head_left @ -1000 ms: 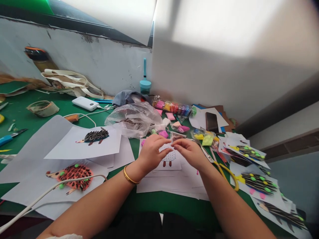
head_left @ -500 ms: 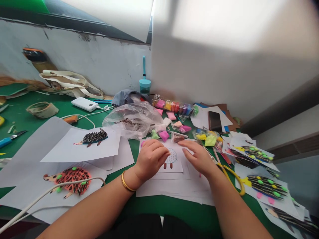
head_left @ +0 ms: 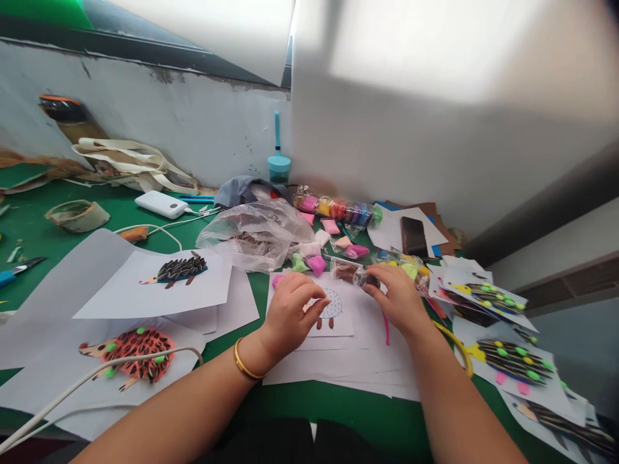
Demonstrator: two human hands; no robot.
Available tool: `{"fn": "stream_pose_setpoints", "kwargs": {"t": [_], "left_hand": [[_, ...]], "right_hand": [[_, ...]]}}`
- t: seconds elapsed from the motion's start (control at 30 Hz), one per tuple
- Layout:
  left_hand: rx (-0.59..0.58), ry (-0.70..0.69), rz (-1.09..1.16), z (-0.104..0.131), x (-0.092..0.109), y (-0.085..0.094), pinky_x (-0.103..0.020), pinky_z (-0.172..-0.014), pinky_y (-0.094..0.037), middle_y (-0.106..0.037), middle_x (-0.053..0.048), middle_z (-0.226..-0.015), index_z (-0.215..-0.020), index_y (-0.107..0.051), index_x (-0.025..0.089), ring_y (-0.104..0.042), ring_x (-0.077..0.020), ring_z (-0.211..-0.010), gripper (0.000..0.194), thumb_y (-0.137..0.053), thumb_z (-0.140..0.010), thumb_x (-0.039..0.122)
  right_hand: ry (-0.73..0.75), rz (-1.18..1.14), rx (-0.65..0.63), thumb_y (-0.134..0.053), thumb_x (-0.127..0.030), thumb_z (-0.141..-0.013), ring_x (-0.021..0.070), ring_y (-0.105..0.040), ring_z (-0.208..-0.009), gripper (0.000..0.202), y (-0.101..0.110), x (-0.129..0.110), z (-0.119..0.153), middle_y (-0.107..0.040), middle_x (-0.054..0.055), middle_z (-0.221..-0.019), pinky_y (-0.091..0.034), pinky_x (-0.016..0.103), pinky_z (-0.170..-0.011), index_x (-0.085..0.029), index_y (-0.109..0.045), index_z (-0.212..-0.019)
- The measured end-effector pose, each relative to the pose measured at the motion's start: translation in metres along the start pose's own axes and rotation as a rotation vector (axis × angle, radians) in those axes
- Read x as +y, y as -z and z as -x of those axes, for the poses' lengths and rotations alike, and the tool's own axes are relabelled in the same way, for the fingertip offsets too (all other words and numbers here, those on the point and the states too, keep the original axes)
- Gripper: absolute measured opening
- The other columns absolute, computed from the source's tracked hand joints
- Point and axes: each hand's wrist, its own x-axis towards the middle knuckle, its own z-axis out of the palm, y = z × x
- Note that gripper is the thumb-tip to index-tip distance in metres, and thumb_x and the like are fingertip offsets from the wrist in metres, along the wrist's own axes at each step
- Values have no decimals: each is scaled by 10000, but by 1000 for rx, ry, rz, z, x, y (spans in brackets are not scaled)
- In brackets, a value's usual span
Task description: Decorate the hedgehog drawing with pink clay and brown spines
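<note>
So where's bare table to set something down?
The green table shows bare between the paper stack and dark clothing, and between the beige ring and power bank. It's crowded beyond the stack, around the plastic bag and colourful packets, and at right, with hedgehog pictures.

Drawing (head_left: 333,301) sits on paper sheets (head_left: 333,368) before me — plastic bag (head_left: 254,225) behind, power bank (head_left: 160,203) back left, phone (head_left: 413,236) back right, hedgehog pictures (head_left: 181,269) to my left and right.

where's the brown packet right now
In the head view, the brown packet lies just right of centre, beyond the round drawing and left of the dark packet at the right hand.
</note>
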Motion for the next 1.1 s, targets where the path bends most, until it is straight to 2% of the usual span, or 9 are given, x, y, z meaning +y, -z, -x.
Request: {"fn": "stream_pose_setpoints", "kwargs": {"t": [0.13,0.33,0.5,0.63,0.83,0.97,1.1], "left_hand": [[33,8,44,2,1,-5,-343,-795,-442,-625,-36,-835,-907,-681,204,-558,-174,-837,103,-610,-927,276],[45,83,30,2,-1,-7,-333,-782,-442,-635,-34,-828,-907,-717,201,-568,-173,-836,88,-641,-903,245],[32,127,-31,1,-5,-6,-334,-759,-431,-642,-19,-782,-886,-753,224,-575,-163,-781,85,-683,-876,272],[15,106,-83,1,-7,-6,-344,-756,-423,-655,-31,-784,-863,-764,217,-578,-172,-777,133,-677,-882,316],[-85,19,-72,4,2,-7,-368,-840,-436,-652,-60,-953,-1087,-740,234,-566,-200,-916,260,-519,-953,262],[-160,-10,-143,6,7,-8,-427,-923,-420,-626,-83,-1072,-1188,-696,235,-539,-249,-1032,316,-551,-916,302],[-94,-22,-163,6,2,-6,-415,-911,-429,-634,-77,-1034,-1173,-701,241,-549,-235,-996,315,-591,-916,386]], "right_hand": [[138,-292,-75,-600,-344,-933,262,-612,-1069,249,-6,-29,3,-701,81,-1115,-469,437,-943,-235,-650,-1152],[144,-419,-91,-574,-337,-959,237,-629,-1048,234,-12,-58,8,-707,67,-1101,-504,393,-911,-257,-636,-1170],[127,-422,-62,-585,-332,-953,226,-630,-1024,239,-13,-60,10,-702,59,-1086,-510,371,-894,-254,-630,-1175],[128,-436,-22,-597,-327,-949,220,-622,-1021,239,-14,-62,11,-697,55,-1084,-504,364,-892,-254,-623,-1175],[91,-459,-9,-571,-316,-957,206,-629,-929,171,-14,-66,12,-698,47,-1017,-510,351,-827,-245,-633,-1100],[24,-490,25,-587,-314,-941,203,-639,-899,161,-17,-62,13,-698,45,-983,-524,343,-804,-240,-648,-1069],[1,-525,8,-586,-311,-936,206,-653,-916,175,-20,-62,11,-707,49,-1013,-537,323,-772,-245,-659,-1080]]}}
